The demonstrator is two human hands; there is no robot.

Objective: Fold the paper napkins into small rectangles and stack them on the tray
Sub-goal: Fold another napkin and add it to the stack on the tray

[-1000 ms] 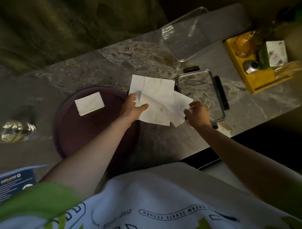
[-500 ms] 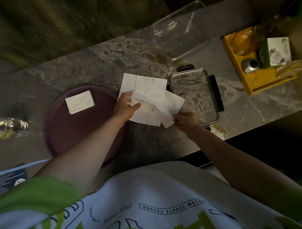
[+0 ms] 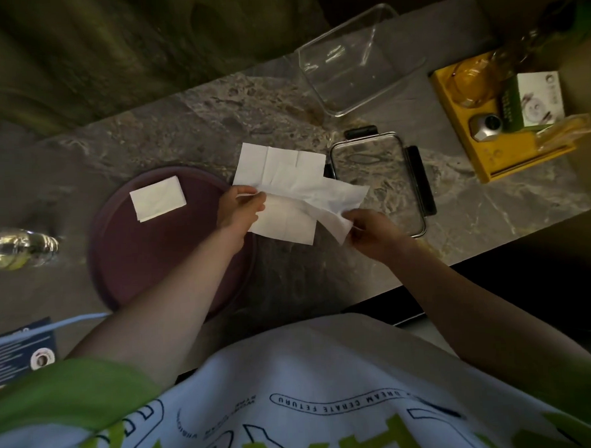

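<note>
A round dark purple tray (image 3: 148, 262) lies on the marble counter, with one folded white napkin (image 3: 158, 198) resting on its far left part. Just right of the tray lie unfolded white napkins (image 3: 278, 164), overlapping one another. My left hand (image 3: 239, 209) pinches the left edge of the top napkin (image 3: 333, 197). My right hand (image 3: 371, 233) pinches that napkin's near right corner, and the sheet is lifted and creased between the two hands.
A clear lid with black clips (image 3: 380, 184) lies right of the napkins. A clear glass container (image 3: 355, 61) sits farther back. A yellow tray with small items (image 3: 504, 116) stands at the right. A glass bottle (image 3: 20, 247) lies at the far left.
My right hand has pulled the top napkin's right corner up off the pile. My left hand shifted from pressing the sheets to pinching the top napkin's left edge.
</note>
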